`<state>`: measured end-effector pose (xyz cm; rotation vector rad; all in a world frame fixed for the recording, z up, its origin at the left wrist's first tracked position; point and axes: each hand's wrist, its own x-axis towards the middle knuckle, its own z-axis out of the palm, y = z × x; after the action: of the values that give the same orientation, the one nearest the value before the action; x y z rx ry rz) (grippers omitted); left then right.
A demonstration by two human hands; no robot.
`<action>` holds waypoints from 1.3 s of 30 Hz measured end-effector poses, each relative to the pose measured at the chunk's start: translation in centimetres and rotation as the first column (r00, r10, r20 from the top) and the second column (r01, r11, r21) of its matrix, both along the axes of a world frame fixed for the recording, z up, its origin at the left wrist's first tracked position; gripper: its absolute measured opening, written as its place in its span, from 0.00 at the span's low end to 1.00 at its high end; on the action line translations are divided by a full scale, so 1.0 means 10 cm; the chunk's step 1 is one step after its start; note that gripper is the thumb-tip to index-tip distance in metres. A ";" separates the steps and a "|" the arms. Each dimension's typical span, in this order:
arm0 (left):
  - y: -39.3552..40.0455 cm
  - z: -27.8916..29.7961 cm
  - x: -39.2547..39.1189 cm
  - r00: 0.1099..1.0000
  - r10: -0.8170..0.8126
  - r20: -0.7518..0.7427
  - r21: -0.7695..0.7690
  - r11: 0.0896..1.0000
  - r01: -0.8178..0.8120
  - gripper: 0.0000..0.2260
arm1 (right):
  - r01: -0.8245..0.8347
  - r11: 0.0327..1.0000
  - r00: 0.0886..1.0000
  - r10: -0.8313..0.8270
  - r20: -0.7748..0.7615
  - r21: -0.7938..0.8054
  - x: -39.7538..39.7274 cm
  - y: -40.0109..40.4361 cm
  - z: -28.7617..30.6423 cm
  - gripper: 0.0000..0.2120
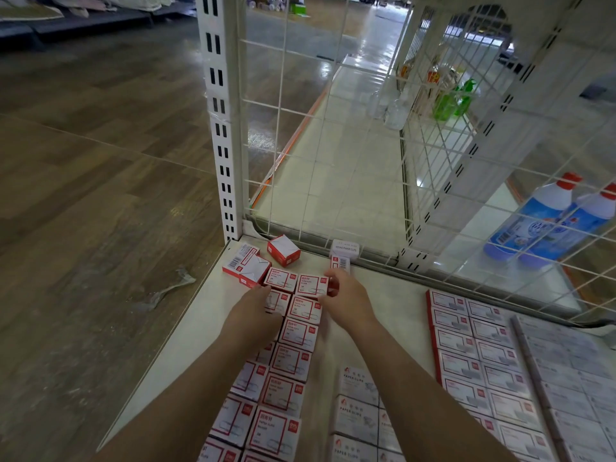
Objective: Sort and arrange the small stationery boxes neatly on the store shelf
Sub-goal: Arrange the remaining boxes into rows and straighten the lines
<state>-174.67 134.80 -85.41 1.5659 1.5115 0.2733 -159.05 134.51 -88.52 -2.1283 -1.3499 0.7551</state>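
Both hands reached to the far end of a double row of red-and-white paper-clip boxes (283, 368). That row ran along the white shelf (186, 331) from the near edge toward the back corner. The left hand (258, 306) lay palm down over the left column, fingers fairly straight and resting on a box top; whether it gripped anything could not be told. The right hand (346, 295) curled its fingers around the right edge of the last box (312, 285) in the right column and pinched it there.

A white wire grid (333, 145) closed the shelf at the back, fixed to a slotted white post (220, 128) at the left corner. Brown wood-look floor (83, 161) spread out to the left of the shelf. To the right, another block of red-and-white boxes (473, 355) lay in two tidy columns, well apart from the hands. Grey-white boxes (566, 378) were packed flat just beyond that block. Between the two red blocks, near the front, stood white boxes marked "PAPER CLIPS" (358, 411). Behind the grid on the right stood two blue-and-white bottles with red caps (546, 221).

In the back left corner, three loose red boxes (248, 266) sat askew, one (283, 250) tipped on an edge. A small white box (345, 249) rested against the grid, just past the right fingertips.
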 end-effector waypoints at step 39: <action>0.02 -0.05 -0.43 0.989 0.034 -0.147 0.061 0.998 -0.025 0.19 | -0.195 0.981 0.962 0.194 0.192 -0.015 -0.30 0.09 0.11 0.16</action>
<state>-179.01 135.02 -85.87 1.6422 1.6555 0.2244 -162.09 135.42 -87.43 -2.1319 -1.6806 0.6317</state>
